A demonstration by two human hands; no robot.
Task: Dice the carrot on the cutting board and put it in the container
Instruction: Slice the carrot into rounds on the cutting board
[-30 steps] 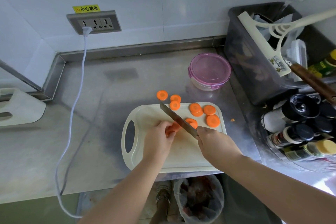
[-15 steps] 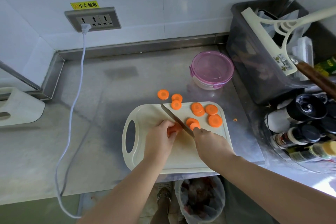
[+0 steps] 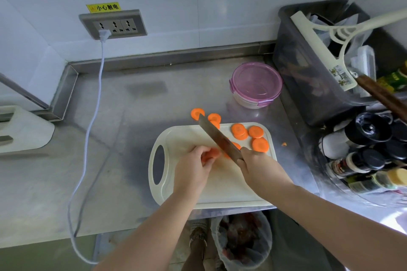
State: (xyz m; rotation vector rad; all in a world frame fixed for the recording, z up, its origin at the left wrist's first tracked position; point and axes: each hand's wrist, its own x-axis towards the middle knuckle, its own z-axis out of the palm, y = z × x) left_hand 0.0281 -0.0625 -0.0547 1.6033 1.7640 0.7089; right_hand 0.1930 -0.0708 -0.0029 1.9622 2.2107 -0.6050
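A white cutting board (image 3: pixel 222 185) lies on the steel counter. My left hand (image 3: pixel 191 171) pins the short remaining piece of carrot (image 3: pixel 211 153) to it with the fingertips. My right hand (image 3: pixel 259 169) grips the handle of a knife (image 3: pixel 218 136), whose blade slants up to the left, just right of the carrot piece. Several round carrot slices (image 3: pixel 255 132) lie at the board's far right corner, and two slices (image 3: pixel 197 114) rest on the counter beyond the board. The round container with a pink lid (image 3: pixel 256 84) stands closed behind the board.
A dark bin (image 3: pixel 308 72) with a white squeegee and bags stands at the right, with spice bottles (image 3: pixel 365 156) in front of it. A white cable (image 3: pixel 97 103) runs from the wall socket down the counter. A bagged waste bin (image 3: pixel 242 242) sits on the floor below the board.
The knife blade has lifted and swung further from the carrot piece after a cut, its tip now over the slices at the board's far edge. My left hand still holds the carrot.
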